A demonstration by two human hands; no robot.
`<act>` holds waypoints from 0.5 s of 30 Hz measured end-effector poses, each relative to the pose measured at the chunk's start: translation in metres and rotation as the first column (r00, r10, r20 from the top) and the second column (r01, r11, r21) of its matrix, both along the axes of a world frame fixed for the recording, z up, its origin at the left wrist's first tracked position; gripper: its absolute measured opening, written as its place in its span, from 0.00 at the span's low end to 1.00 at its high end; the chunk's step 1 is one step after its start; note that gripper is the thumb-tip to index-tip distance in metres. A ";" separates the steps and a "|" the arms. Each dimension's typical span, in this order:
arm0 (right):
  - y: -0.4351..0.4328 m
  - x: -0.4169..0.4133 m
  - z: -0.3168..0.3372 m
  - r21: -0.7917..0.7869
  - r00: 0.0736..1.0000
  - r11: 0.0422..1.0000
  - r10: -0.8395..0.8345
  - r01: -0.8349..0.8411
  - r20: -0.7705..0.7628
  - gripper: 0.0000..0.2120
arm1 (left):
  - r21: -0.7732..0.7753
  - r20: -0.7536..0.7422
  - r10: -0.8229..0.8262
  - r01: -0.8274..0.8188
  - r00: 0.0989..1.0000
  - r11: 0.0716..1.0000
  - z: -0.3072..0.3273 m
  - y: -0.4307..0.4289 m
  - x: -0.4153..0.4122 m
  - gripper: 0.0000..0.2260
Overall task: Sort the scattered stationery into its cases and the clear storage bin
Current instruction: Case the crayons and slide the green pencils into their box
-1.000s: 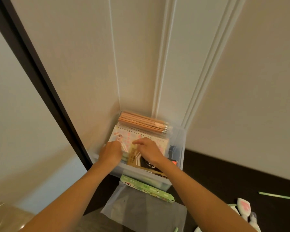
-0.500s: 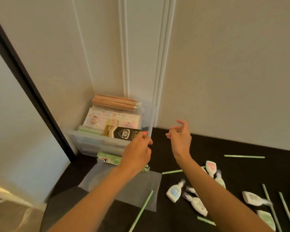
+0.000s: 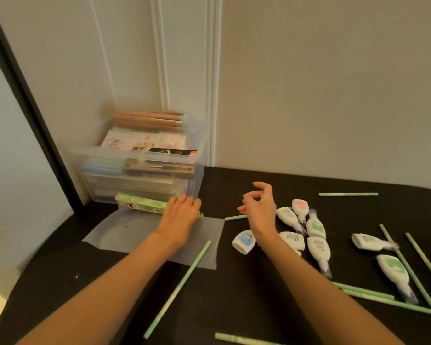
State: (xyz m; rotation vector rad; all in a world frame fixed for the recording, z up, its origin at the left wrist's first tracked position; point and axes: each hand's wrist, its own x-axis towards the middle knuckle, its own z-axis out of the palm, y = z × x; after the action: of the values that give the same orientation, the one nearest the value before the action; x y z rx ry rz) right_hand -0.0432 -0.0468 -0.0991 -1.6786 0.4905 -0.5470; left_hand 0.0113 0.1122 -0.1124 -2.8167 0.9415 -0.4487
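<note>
My hands over scattered stationery on a dark counter (image 3: 234, 282).
My left fingers (image 3: 184, 202) lie flat on the green case (image 3: 139, 203), just before the clear bin (image 3: 139, 158); my right fingers (image 3: 253, 195) hover loosely curled, holding nothing.

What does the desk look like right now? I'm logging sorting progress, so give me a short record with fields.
bin: clear storage bin in the corner, packed; pencils across its top
left hand: left hand resting on green case in front of the bin
right hand: right hand raised, open, empty
still loose: correction tapes, green pencils
surface: black table
</note>
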 end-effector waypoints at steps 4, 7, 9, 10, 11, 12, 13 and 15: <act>0.004 -0.024 -0.008 0.012 0.997 0.997 0.074 -0.073 -0.011 0.11 | -0.202 0.186 -0.090 0.128 0.978 0.971 -0.006 0.007 -0.008 0.18; 0.013 -0.043 -0.006 0.097 0.979 0.976 0.198 -0.194 -0.038 0.05 | -0.340 0.342 -0.175 0.295 0.923 0.893 -0.003 0.005 -0.025 0.14; 0.019 -0.055 -0.002 0.173 0.959 0.947 0.280 -0.270 -0.041 0.10 | -0.404 0.447 -0.208 0.403 0.870 0.821 0.003 -0.001 -0.040 0.11; 0.021 -0.061 0.001 0.204 0.953 0.934 0.303 -0.293 -0.019 0.13 | -0.426 0.484 -0.212 0.440 0.849 0.791 0.006 -0.005 -0.049 0.10; 0.023 -0.065 0.004 0.230 0.949 0.923 0.316 -0.309 0.007 0.14 | -0.441 0.512 -0.212 0.467 0.833 0.766 0.008 -0.007 -0.054 0.10; 0.023 -0.074 0.007 0.246 0.950 0.918 0.311 -0.310 0.036 0.14 | -0.451 0.530 -0.224 0.496 0.818 0.742 0.009 -0.010 -0.064 0.11; 0.022 -0.081 0.009 0.268 0.951 0.913 0.302 -0.307 0.059 0.12 | -0.457 0.537 -0.235 0.513 0.811 0.727 0.009 -0.013 -0.072 0.12; 0.018 -0.093 0.011 0.305 0.956 0.907 0.288 -0.291 0.056 0.09 | -0.465 0.517 -0.245 0.509 0.820 0.724 0.007 -0.018 -0.089 0.15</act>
State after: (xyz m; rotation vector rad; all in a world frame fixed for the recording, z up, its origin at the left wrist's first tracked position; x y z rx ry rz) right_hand -0.1366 -0.0284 -0.0885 -1.4116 0.2934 -0.2436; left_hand -0.0779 0.0942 -0.1053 -2.7567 1.4957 -1.6017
